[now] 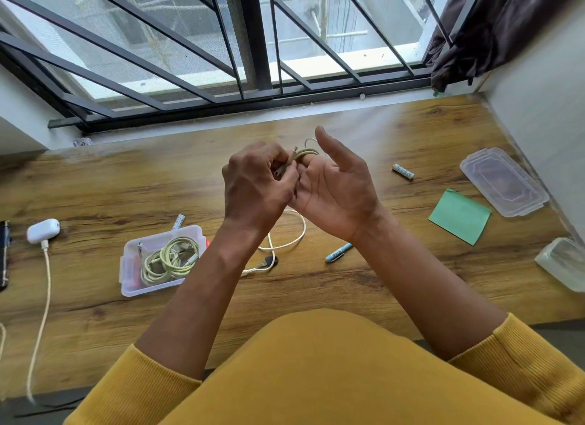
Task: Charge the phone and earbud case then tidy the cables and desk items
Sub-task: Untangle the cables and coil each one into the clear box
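Above the middle of the wooden desk (95,178), my left hand (256,184) pinches the plug end of a pale cable (305,152) that is looped around the fingers of my right hand (338,187). My right thumb points up and the palm faces me. The cable's tail hangs down and curls on the desk (297,231), ending near a black plug (271,261). At far left the white earbud case (43,230) lies with a white charging cable (47,276) plugged into it. The phone (3,253) shows only as a dark edge at the left border.
A clear open box (126,266) holding coiled cables (167,261) sits left of my arms, a battery (178,221) behind it. Right side: another battery (403,171), blue pen (338,252), green sticky notes (459,220), clear lid (503,181), clear container (563,263). Window bars stand behind.
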Action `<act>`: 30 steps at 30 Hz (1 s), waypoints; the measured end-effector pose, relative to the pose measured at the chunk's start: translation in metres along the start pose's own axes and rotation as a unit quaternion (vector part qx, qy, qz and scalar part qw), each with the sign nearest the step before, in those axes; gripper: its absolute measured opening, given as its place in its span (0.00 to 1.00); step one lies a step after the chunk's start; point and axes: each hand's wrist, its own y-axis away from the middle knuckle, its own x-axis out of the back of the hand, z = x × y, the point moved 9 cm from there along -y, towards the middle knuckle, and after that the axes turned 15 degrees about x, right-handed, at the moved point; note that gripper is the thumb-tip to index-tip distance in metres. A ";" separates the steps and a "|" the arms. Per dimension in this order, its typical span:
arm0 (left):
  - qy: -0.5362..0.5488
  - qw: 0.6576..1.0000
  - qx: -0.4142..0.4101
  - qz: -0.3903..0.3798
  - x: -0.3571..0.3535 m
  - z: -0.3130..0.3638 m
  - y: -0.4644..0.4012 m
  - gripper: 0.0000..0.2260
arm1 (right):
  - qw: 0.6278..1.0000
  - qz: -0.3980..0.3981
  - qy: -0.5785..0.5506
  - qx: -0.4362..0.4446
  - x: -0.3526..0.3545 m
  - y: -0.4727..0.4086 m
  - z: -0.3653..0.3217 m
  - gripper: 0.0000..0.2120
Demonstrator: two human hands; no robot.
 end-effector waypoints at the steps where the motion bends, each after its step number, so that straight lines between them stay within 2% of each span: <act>1: 0.006 1.000 0.004 -0.011 -0.002 -0.002 -0.001 0.04 | 1.000 0.008 0.016 -0.002 0.002 0.000 -0.001 0.34; 3: 0.024 0.999 0.011 -0.041 -0.006 -0.006 -0.002 0.05 | 0.998 0.035 0.051 -0.004 0.009 -0.001 -0.004 0.31; 5: 0.028 0.998 0.003 -0.056 -0.008 -0.006 -0.002 0.07 | 0.994 0.066 0.082 0.001 0.014 -0.001 -0.008 0.23; 8: 0.015 0.998 -0.015 -0.053 -0.010 -0.003 0.001 0.08 | 0.991 0.108 0.072 0.012 0.025 -0.003 -0.007 0.16; 12: 0.009 0.998 -0.010 -0.055 -0.012 -0.001 0.002 0.08 | 0.991 0.115 0.058 0.037 0.024 -0.008 -0.009 0.14; 19: 0.058 0.989 0.071 -0.113 -0.009 -0.014 -0.008 0.05 | 0.989 0.112 0.094 0.036 0.027 -0.007 -0.004 0.17; 22: 0.046 0.990 0.069 -0.113 -0.008 -0.014 -0.005 0.05 | 0.986 0.126 0.106 0.031 0.031 -0.005 -0.001 0.19; 30: 0.032 0.994 0.053 -0.088 -0.012 -0.012 0.001 0.05 | 0.977 0.162 0.130 0.047 0.039 0.000 -0.003 0.15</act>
